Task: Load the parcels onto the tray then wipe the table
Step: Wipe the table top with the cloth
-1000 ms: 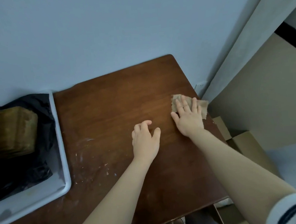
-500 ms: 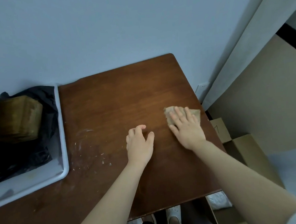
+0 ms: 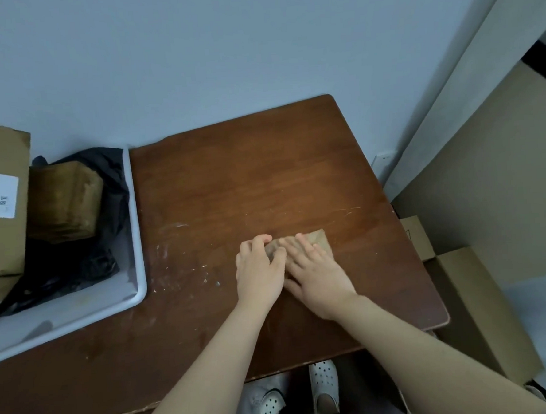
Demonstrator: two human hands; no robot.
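Though one curled, hands [image 3: 259, 271] [image 3: 317, 277] on cloth [image 3: 320, 239]

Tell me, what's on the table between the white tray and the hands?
Nothing stands there: just bare table with whitish specks, shown in the head view.

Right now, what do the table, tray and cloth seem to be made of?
Table: wood or veneer, reddish-brown with a slight sheen; grain streaks and pale scratches show. Tray: probably plastic, smooth pale grey, rounded rim. Cloth: tan and crumpled; fabric or paper, I cannot tell.
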